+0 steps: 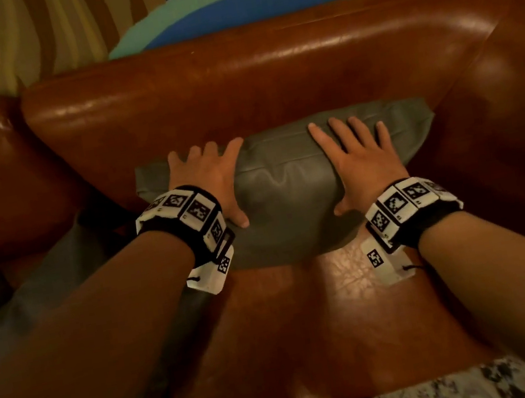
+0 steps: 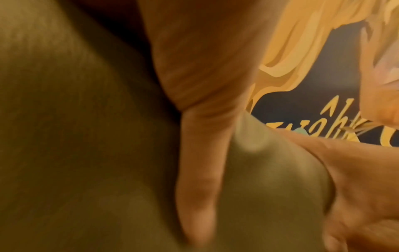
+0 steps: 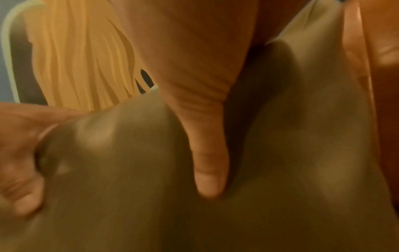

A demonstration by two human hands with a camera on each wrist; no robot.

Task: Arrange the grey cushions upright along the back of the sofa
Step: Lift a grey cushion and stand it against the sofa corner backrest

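Both hands lie flat on the grey cushion, fingers straight and spread, gripping nothing. The left hand presses the cushion's left part, its thumb pointing near; the right hand presses the right part, its thumb dug into the near face. The wrist views show each thumb sunk into the soft grey cover.

The cushion stands on the seat of the brown leather sofa, its far edge leaning against the backrest, in the right-hand place beside the armrest. Its smooth, leather-like cover is creased between the hands, with a seam along the top. A second grey cushion lies lower on the left, partly hidden by the left forearm.
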